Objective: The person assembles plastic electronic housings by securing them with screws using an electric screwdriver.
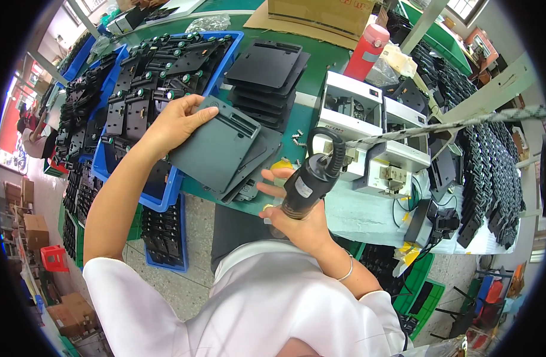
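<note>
My left hand (176, 125) pinches the upper left corner of a flat dark grey plate (216, 149), thumb on top, fingers partly hidden behind the edge. The plate has a slotted strip near one side and lies over a few similar plates (262, 156) at the bench's near edge. In my right hand (305, 226) is a black electric screwdriver (308, 187) with a cord looping from its top; its tip is hidden. Yellow covers show on some right fingertips. Beyond the plates stands a taller stack of dark plates (264, 65). Several small metal parts (298, 138) lie beside it.
A blue crate (166, 205) of black assemblies stands left of the plates. Two white machines (351, 107) sit at the right, with a red bottle (368, 52) behind them. A braided cord (439, 126) crosses above the right side. Many black parts (487, 172) are piled far right.
</note>
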